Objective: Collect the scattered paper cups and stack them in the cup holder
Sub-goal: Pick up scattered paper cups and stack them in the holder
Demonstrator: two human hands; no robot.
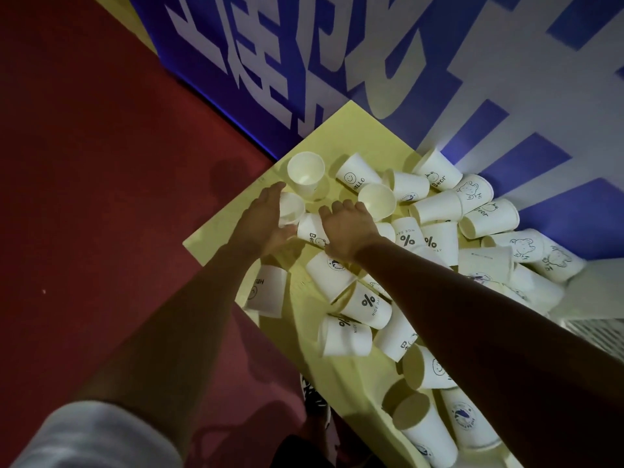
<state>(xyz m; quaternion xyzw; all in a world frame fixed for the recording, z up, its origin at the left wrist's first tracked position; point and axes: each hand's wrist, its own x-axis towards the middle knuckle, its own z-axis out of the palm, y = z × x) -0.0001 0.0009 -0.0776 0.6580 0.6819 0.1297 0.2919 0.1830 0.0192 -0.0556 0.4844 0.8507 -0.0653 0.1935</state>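
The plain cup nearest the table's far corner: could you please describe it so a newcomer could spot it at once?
Find the yellow table against the blue-and-white wall. At its far end, just beyond the left hand, stands a white paper cup with its mouth up. Unlike the HELLO cup lying beside it, it shows no print.

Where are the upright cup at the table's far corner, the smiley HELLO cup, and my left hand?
upright cup (305,168), head view, inner wall
smiley HELLO cup (354,175), head view, printed side
left hand (265,217), head view, its back, gripping paper cup (291,207)
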